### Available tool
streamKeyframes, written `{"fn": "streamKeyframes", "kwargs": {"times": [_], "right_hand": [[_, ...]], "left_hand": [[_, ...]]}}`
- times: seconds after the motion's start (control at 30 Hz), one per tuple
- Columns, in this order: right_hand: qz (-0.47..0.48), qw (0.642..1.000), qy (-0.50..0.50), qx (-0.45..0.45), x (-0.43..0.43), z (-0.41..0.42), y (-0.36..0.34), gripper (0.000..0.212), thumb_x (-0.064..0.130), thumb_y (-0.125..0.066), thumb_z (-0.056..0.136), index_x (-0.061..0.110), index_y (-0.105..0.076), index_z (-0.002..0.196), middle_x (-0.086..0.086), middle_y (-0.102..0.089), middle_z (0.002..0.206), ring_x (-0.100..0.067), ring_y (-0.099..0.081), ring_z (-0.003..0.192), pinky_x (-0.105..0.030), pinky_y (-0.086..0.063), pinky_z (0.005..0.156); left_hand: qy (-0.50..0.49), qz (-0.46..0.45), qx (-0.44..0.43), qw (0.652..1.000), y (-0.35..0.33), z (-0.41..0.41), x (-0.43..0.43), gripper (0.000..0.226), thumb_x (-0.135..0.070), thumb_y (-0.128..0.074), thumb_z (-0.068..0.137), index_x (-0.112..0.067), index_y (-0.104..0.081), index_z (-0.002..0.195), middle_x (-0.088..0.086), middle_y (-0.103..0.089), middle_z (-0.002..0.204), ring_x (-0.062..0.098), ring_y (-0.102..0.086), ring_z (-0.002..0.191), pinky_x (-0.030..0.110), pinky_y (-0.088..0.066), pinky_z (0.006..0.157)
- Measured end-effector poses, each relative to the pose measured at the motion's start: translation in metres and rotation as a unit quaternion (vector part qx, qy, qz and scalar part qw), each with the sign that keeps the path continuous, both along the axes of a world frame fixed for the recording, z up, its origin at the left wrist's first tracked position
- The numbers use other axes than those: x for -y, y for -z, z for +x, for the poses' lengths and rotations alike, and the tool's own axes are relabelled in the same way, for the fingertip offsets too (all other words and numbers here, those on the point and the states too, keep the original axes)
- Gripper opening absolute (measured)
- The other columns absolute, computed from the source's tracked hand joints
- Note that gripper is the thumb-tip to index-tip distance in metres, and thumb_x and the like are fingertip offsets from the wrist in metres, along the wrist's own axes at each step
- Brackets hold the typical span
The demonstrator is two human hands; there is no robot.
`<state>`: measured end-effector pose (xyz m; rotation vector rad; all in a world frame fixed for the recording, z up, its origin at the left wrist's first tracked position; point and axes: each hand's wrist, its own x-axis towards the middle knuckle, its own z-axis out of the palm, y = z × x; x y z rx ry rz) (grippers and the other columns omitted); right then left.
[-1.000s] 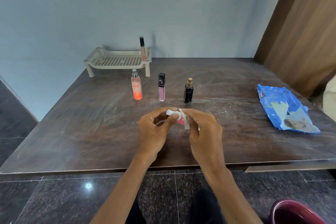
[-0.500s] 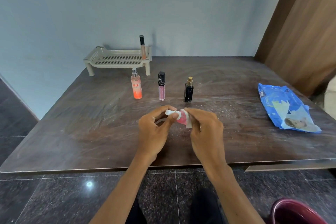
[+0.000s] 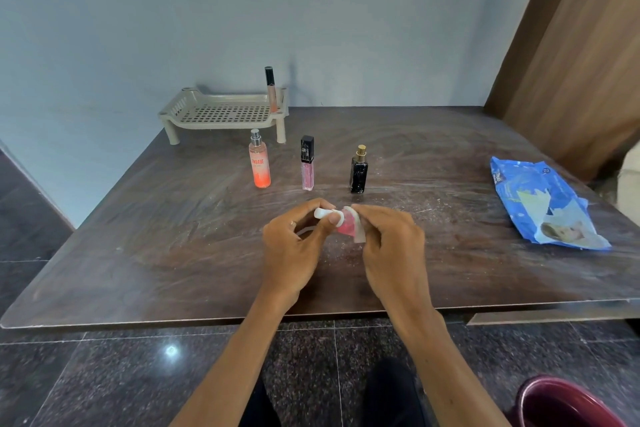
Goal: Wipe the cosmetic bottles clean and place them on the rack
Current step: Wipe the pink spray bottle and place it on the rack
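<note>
A small pink bottle (image 3: 345,227) with a white cap lies sideways between my hands above the table's middle. My left hand (image 3: 294,246) pinches its white cap end. My right hand (image 3: 391,243) grips a white wipe (image 3: 358,230) pressed around the bottle's body. Behind them stand an orange spray bottle (image 3: 259,163), a pink lip gloss tube with a black cap (image 3: 307,163) and a black perfume bottle with a gold cap (image 3: 358,170). The beige rack (image 3: 221,111) sits at the back left with a slim peach gloss tube (image 3: 271,88) upright on its right corner.
A blue pack of wipes (image 3: 543,204) lies at the right of the dark table (image 3: 138,236). A wooden door panel (image 3: 588,45) rises at the far right. A maroon bin (image 3: 568,406) is on the floor at lower right.
Both hands have stayed in place; the wipe has shifted down the bottle, so more of the pink body shows.
</note>
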<state>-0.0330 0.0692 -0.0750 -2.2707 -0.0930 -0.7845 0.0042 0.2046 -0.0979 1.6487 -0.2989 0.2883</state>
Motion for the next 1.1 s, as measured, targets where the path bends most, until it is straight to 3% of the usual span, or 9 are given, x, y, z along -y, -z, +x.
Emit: {"fn": "streamKeyframes", "kwargs": {"times": [0.13,0.33,0.47,0.53,0.73,0.83,0.93,1.03,1.1], "right_hand": [[-0.006,1.0,0.003,-0.02,-0.005,0.003,0.006,0.027,0.012,-0.057,0.095,0.021,-0.069,0.117,0.01,-0.069,0.11,-0.01,-0.054,0.099,-0.006,-0.035,0.08],[-0.003,0.998,0.051,-0.031,0.018,0.002,0.018,0.026,0.005,-0.059,0.093,0.016,-0.072,0.112,0.006,-0.072,0.099,-0.003,-0.054,0.083,0.0,-0.034,0.078],[-0.01,0.998,0.045,-0.038,0.018,0.006,0.012,0.019,0.001,-0.056,0.092,0.007,-0.072,0.085,-0.004,-0.068,0.071,-0.021,-0.057,0.063,-0.026,-0.043,0.064],[-0.011,0.999,0.022,-0.02,0.01,0.008,0.005,0.019,0.006,-0.056,0.093,0.01,-0.073,0.086,0.001,-0.067,0.069,-0.016,-0.058,0.061,-0.03,-0.045,0.06],[-0.009,1.0,-0.01,-0.017,-0.003,0.009,0.011,0.025,0.018,-0.053,0.097,0.022,-0.07,0.115,0.011,-0.07,0.105,-0.012,-0.059,0.095,-0.02,-0.048,0.081],[-0.006,1.0,0.015,-0.013,0.009,0.004,0.015,0.025,0.013,-0.057,0.095,0.02,-0.07,0.115,0.011,-0.07,0.104,-0.002,-0.055,0.093,-0.005,-0.039,0.08],[-0.004,0.999,0.04,-0.027,0.02,0.002,0.016,0.023,0.006,-0.059,0.093,0.016,-0.073,0.109,0.007,-0.072,0.094,0.003,-0.054,0.077,-0.003,-0.038,0.072],[-0.019,0.999,0.036,-0.03,0.02,0.005,0.008,0.019,0.004,-0.059,0.092,0.013,-0.075,0.091,0.003,-0.068,0.071,-0.01,-0.055,0.062,-0.021,-0.044,0.059],[-0.031,0.999,0.009,-0.024,0.011,0.01,0.004,0.018,0.009,-0.057,0.093,0.012,-0.073,0.086,0.003,-0.065,0.067,-0.014,-0.057,0.059,-0.03,-0.044,0.054]], "left_hand": [[0.001,-0.009,-0.011,1.0,-0.001,-0.001,0.0,0.019,-0.045,-0.07,0.085,-0.029,-0.075,0.092,-0.004,-0.077,0.092,0.02,-0.073,0.095,0.048,-0.059,0.09],[-0.015,-0.018,-0.03,0.999,0.002,0.002,0.001,0.014,-0.036,-0.073,0.085,-0.025,-0.076,0.094,-0.005,-0.077,0.094,0.016,-0.073,0.096,0.047,-0.061,0.087],[-0.017,-0.016,-0.034,0.999,0.002,0.002,0.001,0.032,-0.047,-0.071,0.081,-0.02,-0.075,0.099,-0.003,-0.078,0.096,0.017,-0.074,0.098,0.045,-0.061,0.088],[-0.019,-0.013,-0.03,0.999,0.002,0.002,0.0,0.034,-0.048,-0.072,0.08,-0.019,-0.075,0.099,-0.002,-0.078,0.095,0.018,-0.074,0.097,0.044,-0.061,0.087],[-0.03,-0.02,-0.043,0.998,0.001,0.002,0.0,0.031,-0.046,-0.075,0.078,-0.021,-0.075,0.096,-0.004,-0.078,0.092,0.015,-0.075,0.091,0.041,-0.061,0.087],[-0.034,-0.033,-0.046,0.998,0.002,0.002,0.0,0.044,-0.059,-0.075,0.072,-0.021,-0.075,0.093,-0.003,-0.078,0.092,0.017,-0.075,0.092,0.045,-0.062,0.085],[-0.037,-0.041,-0.051,0.997,0.003,0.004,0.001,0.05,-0.063,-0.073,0.068,-0.02,-0.074,0.093,-0.003,-0.078,0.094,0.017,-0.075,0.093,0.048,-0.062,0.085],[-0.039,-0.027,-0.047,0.998,0.002,0.003,0.002,0.046,-0.059,-0.072,0.071,-0.019,-0.074,0.094,-0.004,-0.078,0.093,0.014,-0.075,0.092,0.045,-0.062,0.084],[-0.04,-0.019,-0.045,0.998,0.002,0.003,0.001,0.041,-0.055,-0.073,0.075,-0.019,-0.074,0.094,-0.004,-0.077,0.092,0.014,-0.074,0.091,0.044,-0.062,0.084]]}}
